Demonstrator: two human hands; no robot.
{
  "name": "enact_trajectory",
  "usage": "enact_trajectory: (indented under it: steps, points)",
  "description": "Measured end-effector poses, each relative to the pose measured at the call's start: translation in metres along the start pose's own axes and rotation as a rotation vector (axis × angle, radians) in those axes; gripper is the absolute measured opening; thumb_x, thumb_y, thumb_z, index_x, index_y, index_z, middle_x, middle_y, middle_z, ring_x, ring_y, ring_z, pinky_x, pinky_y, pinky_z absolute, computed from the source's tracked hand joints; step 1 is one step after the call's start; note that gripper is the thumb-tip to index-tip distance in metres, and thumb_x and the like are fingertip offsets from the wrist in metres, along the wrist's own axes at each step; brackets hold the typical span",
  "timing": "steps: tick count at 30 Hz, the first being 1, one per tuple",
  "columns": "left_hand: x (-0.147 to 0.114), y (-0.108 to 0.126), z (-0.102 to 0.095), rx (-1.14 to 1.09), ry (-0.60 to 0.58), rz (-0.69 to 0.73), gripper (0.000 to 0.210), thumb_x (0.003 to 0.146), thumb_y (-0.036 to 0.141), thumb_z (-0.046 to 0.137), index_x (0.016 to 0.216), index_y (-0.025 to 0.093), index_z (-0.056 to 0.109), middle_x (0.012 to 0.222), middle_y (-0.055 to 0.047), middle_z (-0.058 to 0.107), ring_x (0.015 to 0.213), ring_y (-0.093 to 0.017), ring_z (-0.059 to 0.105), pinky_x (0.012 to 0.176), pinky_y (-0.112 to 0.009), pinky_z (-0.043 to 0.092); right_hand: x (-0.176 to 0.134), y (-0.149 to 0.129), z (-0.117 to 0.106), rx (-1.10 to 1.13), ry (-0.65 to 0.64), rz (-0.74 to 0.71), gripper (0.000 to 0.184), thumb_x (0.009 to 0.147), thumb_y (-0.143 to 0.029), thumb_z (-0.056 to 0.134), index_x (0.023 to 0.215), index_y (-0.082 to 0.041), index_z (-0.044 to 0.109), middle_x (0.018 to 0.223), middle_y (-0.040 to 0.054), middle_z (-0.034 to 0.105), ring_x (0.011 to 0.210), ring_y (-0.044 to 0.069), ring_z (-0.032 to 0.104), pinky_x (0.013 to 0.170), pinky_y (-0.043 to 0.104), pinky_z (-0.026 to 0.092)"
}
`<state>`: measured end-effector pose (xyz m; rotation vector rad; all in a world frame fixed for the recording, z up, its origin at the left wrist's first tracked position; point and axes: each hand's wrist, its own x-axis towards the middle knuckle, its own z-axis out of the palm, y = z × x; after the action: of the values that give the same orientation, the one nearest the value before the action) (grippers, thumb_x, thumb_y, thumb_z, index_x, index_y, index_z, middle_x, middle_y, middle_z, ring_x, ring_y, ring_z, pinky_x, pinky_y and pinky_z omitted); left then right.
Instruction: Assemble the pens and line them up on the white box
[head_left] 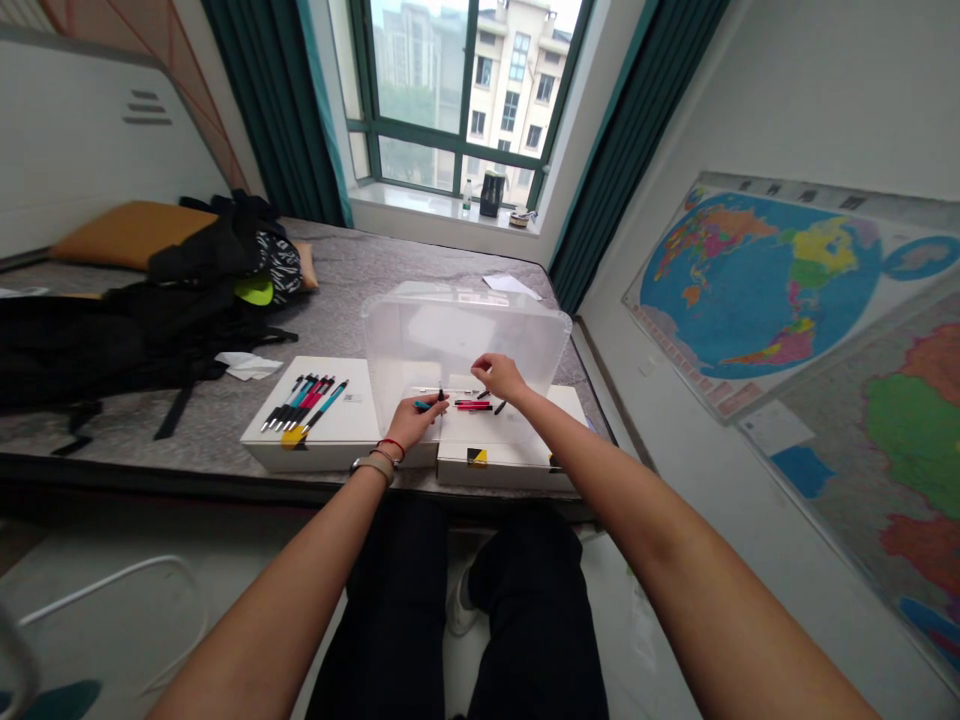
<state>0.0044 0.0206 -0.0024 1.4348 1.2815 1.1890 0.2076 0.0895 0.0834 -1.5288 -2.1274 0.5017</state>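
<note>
My left hand [411,422] is closed on a teal pen barrel [422,405], with a small black pen part [441,397] upright at its fingertips. To the right, my right hand [501,376] is raised over the loose parts with its fingers pinched together; anything between them is too small to make out. Red pen barrels [473,405], black pieces [500,408] and thin silvery parts lie beneath it on the right white box [517,453]. Several whole pens [304,402] in black, blue, red and teal lie in a row on the left white box [349,385].
A clear plastic bin [465,335] stands on its side behind and over the boxes. All rest on a grey mattress [337,270]. A black backpack [172,310] and a crumpled tissue [247,365] lie at left. The wall with maps [757,280] borders the right side.
</note>
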Motion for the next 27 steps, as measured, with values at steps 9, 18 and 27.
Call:
enact_trajectory:
  steps: [9, 18, 27]
  points:
    - [0.000, -0.005, 0.001, 0.016, 0.051, 0.101, 0.041, 0.074, 0.053, 0.071, 0.099, 0.020, 0.077, 0.104, -0.010, 0.074, 0.097, -0.026, 0.067, 0.079, -0.035, 0.054, 0.004, 0.013, 0.011, -0.510, -0.417, -0.084, 0.024, 0.079, -0.017, 0.067, 0.101, -0.020, 0.076, 0.108, 0.0133, 0.072, 0.096, 0.024, 0.068, 0.078, 0.027, 0.049]
    - [0.002, -0.011, 0.000, 0.032, 0.044, 0.127, 0.038, 0.075, 0.053, 0.070, 0.097, 0.021, 0.076, 0.107, -0.011, 0.073, 0.097, -0.026, 0.066, 0.076, -0.037, 0.055, 0.012, 0.012, 0.020, -0.502, -0.381, -0.091, 0.022, 0.080, -0.017, 0.064, 0.098, -0.018, 0.076, 0.102, 0.0137, 0.074, 0.091, 0.023, 0.069, 0.076, 0.025, 0.049]
    - [0.003, -0.010, 0.001, -0.038, 0.061, 0.075, 0.046, 0.073, 0.055, 0.072, 0.100, 0.018, 0.076, 0.104, -0.010, 0.073, 0.090, -0.023, 0.067, 0.066, -0.031, 0.056, 0.010, 0.012, 0.010, -0.458, -0.462, -0.075, 0.020, 0.082, -0.029, 0.067, 0.095, -0.018, 0.078, 0.095, 0.0120, 0.076, 0.086, 0.022, 0.069, 0.073, 0.023, 0.048]
